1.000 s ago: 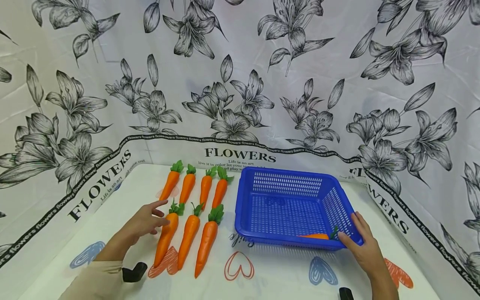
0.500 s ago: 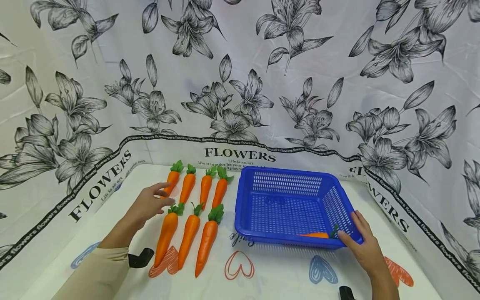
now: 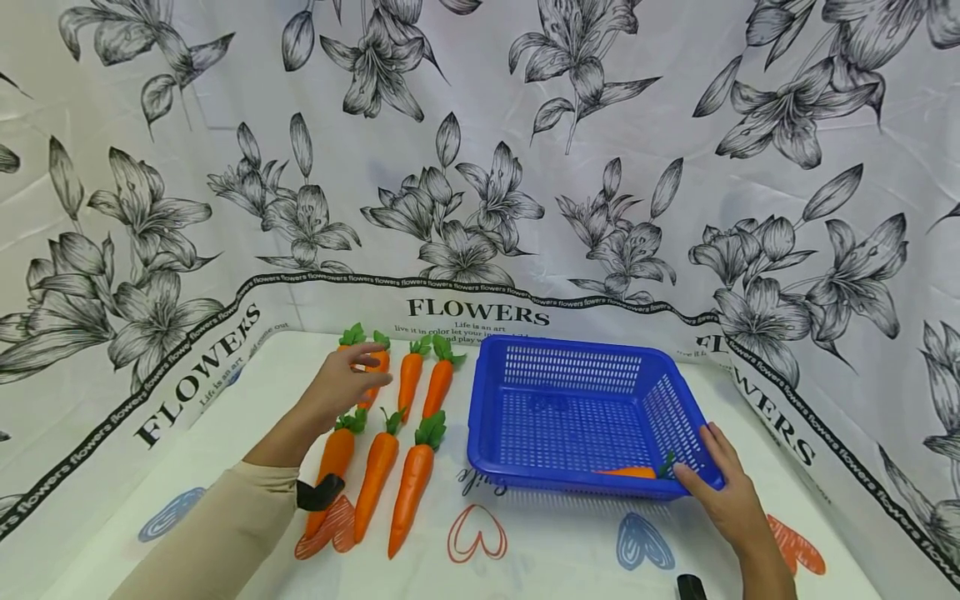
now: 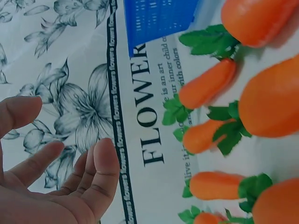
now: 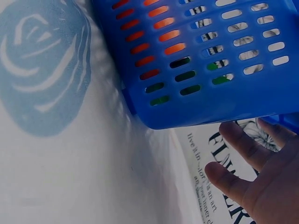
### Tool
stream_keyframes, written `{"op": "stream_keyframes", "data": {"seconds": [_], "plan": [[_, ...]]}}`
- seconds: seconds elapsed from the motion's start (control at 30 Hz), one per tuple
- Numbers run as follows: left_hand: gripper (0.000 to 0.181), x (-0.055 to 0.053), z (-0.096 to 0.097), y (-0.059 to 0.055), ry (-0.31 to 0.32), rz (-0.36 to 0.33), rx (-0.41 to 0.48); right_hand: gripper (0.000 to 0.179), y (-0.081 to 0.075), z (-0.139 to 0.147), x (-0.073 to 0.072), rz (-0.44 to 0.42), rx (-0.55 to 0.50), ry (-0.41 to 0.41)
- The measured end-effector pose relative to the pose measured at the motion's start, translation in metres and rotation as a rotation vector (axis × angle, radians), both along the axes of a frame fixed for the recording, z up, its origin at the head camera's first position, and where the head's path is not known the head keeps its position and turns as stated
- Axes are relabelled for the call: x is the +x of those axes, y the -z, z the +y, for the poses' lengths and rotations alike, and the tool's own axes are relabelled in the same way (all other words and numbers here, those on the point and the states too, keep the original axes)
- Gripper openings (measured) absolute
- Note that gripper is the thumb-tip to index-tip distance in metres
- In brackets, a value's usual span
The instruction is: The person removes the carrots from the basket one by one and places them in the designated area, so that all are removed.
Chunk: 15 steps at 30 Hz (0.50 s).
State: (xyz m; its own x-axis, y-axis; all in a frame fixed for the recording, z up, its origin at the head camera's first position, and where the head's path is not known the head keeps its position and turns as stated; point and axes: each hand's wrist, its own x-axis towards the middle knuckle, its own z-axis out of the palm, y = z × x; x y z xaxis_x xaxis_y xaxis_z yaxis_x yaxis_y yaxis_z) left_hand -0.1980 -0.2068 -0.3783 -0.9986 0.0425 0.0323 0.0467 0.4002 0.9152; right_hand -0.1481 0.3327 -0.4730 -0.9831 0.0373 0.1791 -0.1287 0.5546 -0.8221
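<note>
My left hand (image 3: 333, 390) hovers over the back row of orange carrots with green leafy tops, its fingers spread and loosely bent around nothing. It partly covers the two leftmost back carrots; a neighbouring carrot (image 3: 410, 383) shows to its right. Three carrots lie in the front row, the rightmost carrot (image 3: 411, 496) fully visible. In the left wrist view the left hand (image 4: 79, 191) is apart from every carrot. My right hand (image 3: 726, 492) rests against the near right corner of a blue plastic basket (image 3: 570, 346), fingers fairly straight. One carrot (image 3: 630, 472) lies inside the basket, partly hidden by the front rim.
A white tablecloth (image 3: 540, 567) printed with hearts covers the table. Behind it hangs a floral curtain (image 3: 465, 200) with a black lettered band. Black pieces (image 3: 318, 493) sit at both wrists. The basket stands right of the carrots.
My left hand has moved forward and to the right, from beside the front-left carrot to above the back-left carrots. The right hand and basket stay where they were.
</note>
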Motion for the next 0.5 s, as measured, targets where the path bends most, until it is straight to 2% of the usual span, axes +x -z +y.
{"op": "stream_keyframes", "data": {"seconds": [0.3,0.5], "plan": [[0.057,-0.010,0.039,-0.014,0.060,0.031,0.113,0.081,-0.003,0.000,0.003,-0.014,0.008,0.000],[0.056,-0.020,0.066,-0.023,0.108,0.018,0.217,0.081,-0.002,0.000,0.001,-0.022,-0.001,-0.002]]}}
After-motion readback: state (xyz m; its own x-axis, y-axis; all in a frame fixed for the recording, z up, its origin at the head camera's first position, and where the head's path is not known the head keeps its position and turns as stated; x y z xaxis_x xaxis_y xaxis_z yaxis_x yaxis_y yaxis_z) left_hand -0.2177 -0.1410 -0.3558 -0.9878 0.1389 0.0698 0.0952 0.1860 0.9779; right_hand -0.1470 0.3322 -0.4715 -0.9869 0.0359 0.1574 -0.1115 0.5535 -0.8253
